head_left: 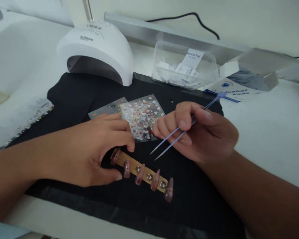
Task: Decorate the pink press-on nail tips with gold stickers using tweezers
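In my right hand [201,129] are purple tweezers [173,134], held between thumb and fingers. Their two pale tips are slightly apart and point down-left above the black mat. A wooden strip [132,163] with round metal studs lies below them, carrying several glossy, pointed, pinkish-brown false nails [140,175]. My left hand [99,149] curves around the strip's left end, thumb and index finger apart, with nothing visible between them. Just beyond its knuckles lies a clear sheet of small nail stickers [142,116], overlapping another sticker sheet [109,108] that the hand partly covers.
A white nail lamp [97,46] stands at the back left of the black mat [84,209]. Behind the mat are a clear plastic tub [161,74] of small packets and an open alcohol pads box [241,91]. A white, jagged-edged packet [22,122] lies left.
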Action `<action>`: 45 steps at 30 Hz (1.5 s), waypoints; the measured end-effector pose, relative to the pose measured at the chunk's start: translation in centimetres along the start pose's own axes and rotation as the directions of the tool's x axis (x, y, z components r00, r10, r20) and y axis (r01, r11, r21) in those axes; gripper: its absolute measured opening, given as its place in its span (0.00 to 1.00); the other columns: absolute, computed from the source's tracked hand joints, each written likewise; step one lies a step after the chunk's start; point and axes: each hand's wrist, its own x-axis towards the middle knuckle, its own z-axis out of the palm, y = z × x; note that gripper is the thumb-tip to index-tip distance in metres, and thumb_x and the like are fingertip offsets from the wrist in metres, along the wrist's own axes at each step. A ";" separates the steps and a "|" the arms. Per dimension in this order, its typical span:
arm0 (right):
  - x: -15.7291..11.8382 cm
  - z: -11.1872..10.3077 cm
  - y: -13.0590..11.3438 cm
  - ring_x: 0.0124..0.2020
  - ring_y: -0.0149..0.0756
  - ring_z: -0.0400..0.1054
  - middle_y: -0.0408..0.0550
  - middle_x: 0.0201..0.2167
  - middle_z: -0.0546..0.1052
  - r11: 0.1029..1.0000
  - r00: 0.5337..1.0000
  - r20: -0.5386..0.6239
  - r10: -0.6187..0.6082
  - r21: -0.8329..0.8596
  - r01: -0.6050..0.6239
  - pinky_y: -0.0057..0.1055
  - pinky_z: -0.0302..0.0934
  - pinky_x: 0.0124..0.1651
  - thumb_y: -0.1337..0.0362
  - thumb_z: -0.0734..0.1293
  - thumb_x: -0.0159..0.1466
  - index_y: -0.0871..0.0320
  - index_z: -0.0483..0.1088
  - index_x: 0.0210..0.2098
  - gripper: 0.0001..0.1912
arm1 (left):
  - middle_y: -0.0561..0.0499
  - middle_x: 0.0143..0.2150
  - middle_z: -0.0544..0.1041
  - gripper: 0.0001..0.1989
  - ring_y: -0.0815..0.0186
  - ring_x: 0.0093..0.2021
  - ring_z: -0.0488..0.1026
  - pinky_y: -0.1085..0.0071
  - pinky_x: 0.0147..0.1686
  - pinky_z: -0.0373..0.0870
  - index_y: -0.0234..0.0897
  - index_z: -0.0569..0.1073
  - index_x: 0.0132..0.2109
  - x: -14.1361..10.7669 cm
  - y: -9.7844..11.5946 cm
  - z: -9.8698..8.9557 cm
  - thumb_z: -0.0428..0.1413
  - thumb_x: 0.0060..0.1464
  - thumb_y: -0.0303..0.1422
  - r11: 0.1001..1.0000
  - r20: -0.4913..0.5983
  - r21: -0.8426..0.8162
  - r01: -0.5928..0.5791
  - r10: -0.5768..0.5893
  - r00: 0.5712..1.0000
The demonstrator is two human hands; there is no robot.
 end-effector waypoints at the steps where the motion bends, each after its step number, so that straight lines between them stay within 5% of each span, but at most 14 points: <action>1: 0.0 0.0 0.0 0.21 0.33 0.63 0.40 0.15 0.66 1.000 1.000 -0.012 -0.001 0.001 0.001 0.35 0.60 0.35 0.57 0.64 0.68 0.59 0.77 0.30 0.15 | 0.53 0.38 0.75 0.11 0.61 0.42 0.68 0.66 0.40 0.60 0.39 0.74 0.38 0.1 0.1 0.1 0.64 0.47 0.25 1.000 0.005 -0.005 -0.003 0.003 1.000; 5: -0.1 -0.2 0.0 0.21 0.34 0.63 0.40 0.15 0.67 1.000 0.998 -0.056 -0.013 0.003 0.014 0.34 0.60 0.34 0.57 0.66 0.67 0.59 0.77 0.30 0.15 | 0.53 0.35 0.75 0.06 0.63 0.40 0.68 0.64 0.42 0.58 0.38 0.75 0.32 0.3 0.6 0.8 0.61 0.50 0.23 1.000 0.022 -0.019 -0.002 0.002 1.000; 16: -0.1 -0.8 0.4 0.21 0.33 0.62 0.39 0.15 0.67 0.997 0.997 -0.046 -0.061 0.050 0.064 0.33 0.59 0.33 0.56 0.66 0.66 0.60 0.77 0.31 0.15 | 0.55 0.35 0.78 0.10 0.64 0.40 0.71 0.63 0.44 0.56 0.39 0.76 0.30 0.0 0.5 1.6 0.58 0.51 0.19 0.994 -0.039 -0.104 -0.017 0.013 0.999; 29: -0.1 -0.5 0.4 0.21 0.32 0.60 0.38 0.14 0.64 0.998 0.992 -0.116 -0.039 0.052 0.046 0.32 0.59 0.32 0.57 0.65 0.66 0.58 0.74 0.29 0.14 | 0.52 0.37 0.79 0.07 0.62 0.41 0.71 0.61 0.43 0.60 0.38 0.72 0.36 -0.4 0.8 1.4 0.56 0.59 0.22 0.981 -0.028 0.129 -0.145 0.150 0.988; 35: -0.2 -0.6 0.1 0.22 0.32 0.61 0.39 0.14 0.64 0.995 0.992 -0.118 -0.048 0.086 0.059 0.32 0.60 0.32 0.56 0.65 0.66 0.58 0.75 0.29 0.14 | 0.54 0.37 0.81 0.09 0.67 0.39 0.76 0.64 0.47 0.68 0.38 0.70 0.38 -0.2 0.7 0.4 0.55 0.57 0.18 0.984 -0.238 0.015 -0.175 0.174 0.956; 45: -1.0 2.3 -1.8 0.21 0.32 0.60 0.39 0.15 0.65 0.976 0.958 -0.193 -0.214 0.005 0.219 0.30 0.58 0.30 0.57 0.65 0.67 0.57 0.75 0.29 0.14 | 0.52 0.29 0.77 0.08 0.68 0.31 0.72 0.71 0.31 0.69 0.37 0.72 0.33 -0.2 2.1 -0.7 0.57 0.53 0.18 0.968 -0.505 -0.069 -0.241 0.174 0.845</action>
